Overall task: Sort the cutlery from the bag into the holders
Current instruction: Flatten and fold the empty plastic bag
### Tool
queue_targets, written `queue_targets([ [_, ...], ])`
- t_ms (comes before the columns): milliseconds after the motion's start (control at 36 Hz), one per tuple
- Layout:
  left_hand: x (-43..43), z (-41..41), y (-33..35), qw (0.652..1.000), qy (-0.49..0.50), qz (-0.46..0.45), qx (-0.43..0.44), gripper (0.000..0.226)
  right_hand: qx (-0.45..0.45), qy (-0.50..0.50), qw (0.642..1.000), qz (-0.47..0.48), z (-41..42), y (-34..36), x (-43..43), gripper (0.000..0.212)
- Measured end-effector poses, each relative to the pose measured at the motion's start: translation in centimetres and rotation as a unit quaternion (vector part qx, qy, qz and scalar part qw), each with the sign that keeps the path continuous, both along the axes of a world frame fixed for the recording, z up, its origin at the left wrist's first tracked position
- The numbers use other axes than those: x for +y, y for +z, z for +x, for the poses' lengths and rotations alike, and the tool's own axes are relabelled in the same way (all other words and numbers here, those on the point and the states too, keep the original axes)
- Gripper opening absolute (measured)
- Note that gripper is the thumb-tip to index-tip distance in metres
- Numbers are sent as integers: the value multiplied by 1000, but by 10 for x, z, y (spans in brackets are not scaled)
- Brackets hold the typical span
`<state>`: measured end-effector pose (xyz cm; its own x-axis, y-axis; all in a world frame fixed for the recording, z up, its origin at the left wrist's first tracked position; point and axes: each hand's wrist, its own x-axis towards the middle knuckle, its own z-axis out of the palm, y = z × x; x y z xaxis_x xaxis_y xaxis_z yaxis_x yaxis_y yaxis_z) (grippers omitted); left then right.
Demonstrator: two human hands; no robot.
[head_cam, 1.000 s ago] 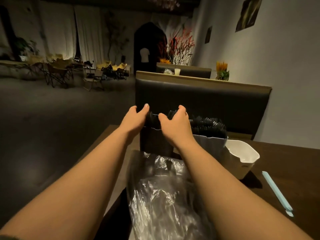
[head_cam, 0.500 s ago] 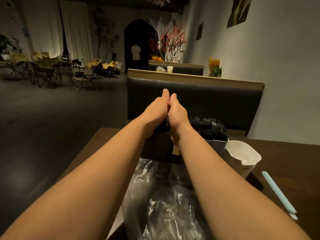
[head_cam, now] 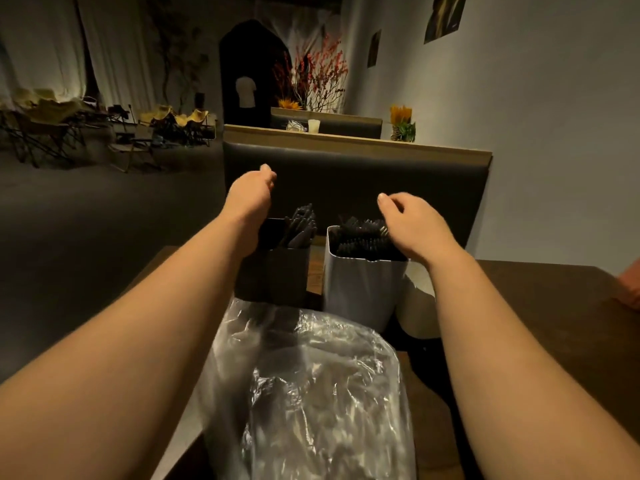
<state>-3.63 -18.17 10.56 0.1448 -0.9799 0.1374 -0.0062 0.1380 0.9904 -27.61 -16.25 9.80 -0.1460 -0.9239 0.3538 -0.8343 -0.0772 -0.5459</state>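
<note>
Hands parted: left hand (head_cam: pixel 247 195) loose above dark holder (head_cam: pixel 273 273), right hand (head_cam: pixel 414 225) loose above white holder (head_cam: pixel 360 292) of cutlery (head_cam: pixel 362 237)

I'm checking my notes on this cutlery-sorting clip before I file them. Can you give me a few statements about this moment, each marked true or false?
1. The clear plastic bag lies on the table, nearer the camera than both holders. True.
2. The pale holder is empty. False: it is packed with black cutlery.
3. The dark holder stands left of the pale holder. True.
4. The right hand holds a fork. False: it hovers over the pale holder, fingers loosely curled, holding nothing.
5. The left hand touches the right hand. False: they are apart, the left one on the dark holder's side.
</note>
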Motion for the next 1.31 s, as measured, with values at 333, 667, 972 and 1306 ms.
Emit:
queue_targets([
  [333, 7, -32, -13, 907, -128, 53, -397, 74, 23, 75, 991, 113, 26, -15, -3, 73],
  [667, 114, -44, -40, 827, -97, -290, -472, 52, -97, -56, 994, 9, -72, -38, 45, 42],
  [972, 139, -48, -136, 728, -228, -31, -646, 64, 20, -30, 997, -65, -70, -84, 61, 47],
  [1306, 141, 2, -144, 848, -5, -121, -516, 48, 128, 150, 980, -37, -30, -123, 137, 22],
])
